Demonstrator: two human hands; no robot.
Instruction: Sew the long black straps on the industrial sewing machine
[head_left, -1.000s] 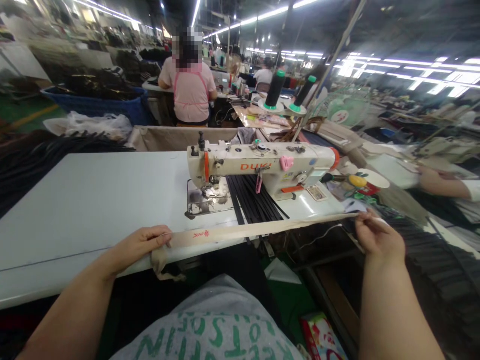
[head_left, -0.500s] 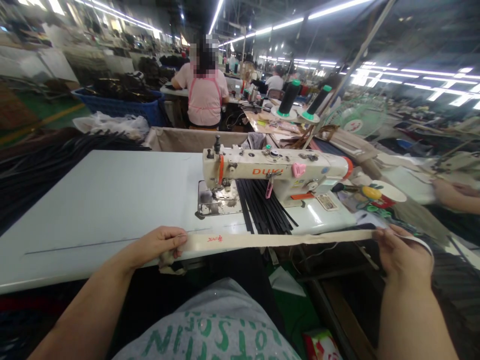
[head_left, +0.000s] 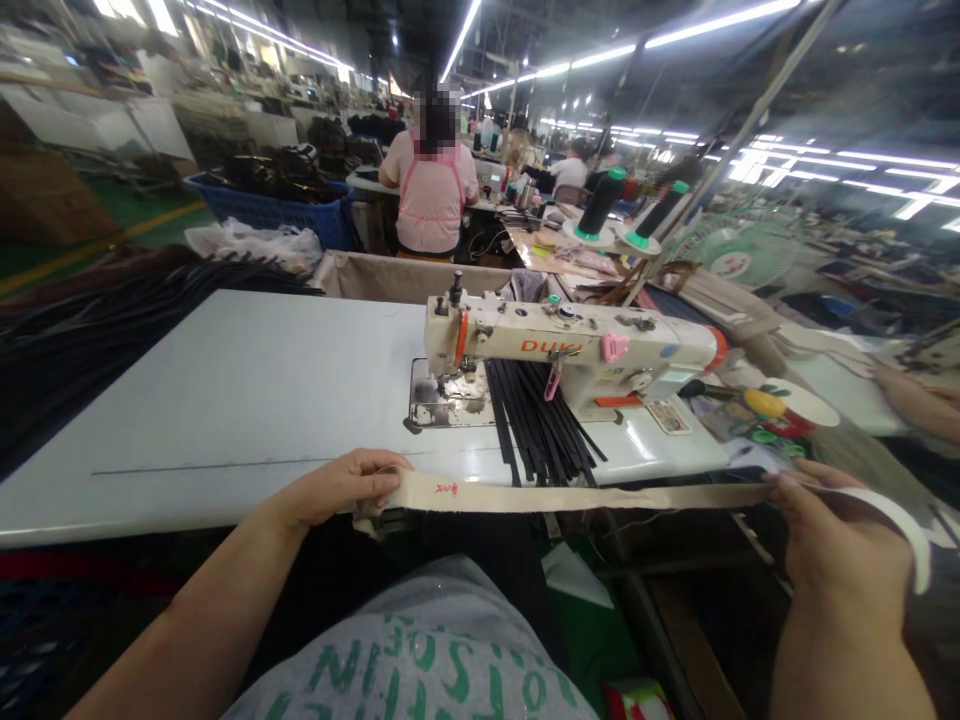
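Observation:
A long cream fabric strip (head_left: pixel 570 498) with a small red marking near its left end is stretched between my two hands, along the table's front edge. My left hand (head_left: pixel 349 488) pinches it at the left, where a bunched end hangs under the fingers. At the right, my right hand (head_left: pixel 832 530) is closed on the strip, and a white tail curls over past the wrist. Just beyond the strip stands a sewing machine (head_left: pixel 570 335) on a white table (head_left: pixel 247 400). A bundle of thin black strips (head_left: pixel 536 420) lies under the machine's arm.
Dark strips (head_left: pixel 150 330) are heaped left of the table. Behind stand a blue crate (head_left: pixel 277 205) and a seated co-worker in pink (head_left: pixel 429 195). Black thread cones (head_left: pixel 600 205) rise at the back right, near a green fan (head_left: pixel 739 255). Another person's arm (head_left: pixel 919 400) shows at the far right.
The whole view has shifted, so the table and machine appear further right. Both hands still hold the strip taut; the white tail past my right hand swings further out.

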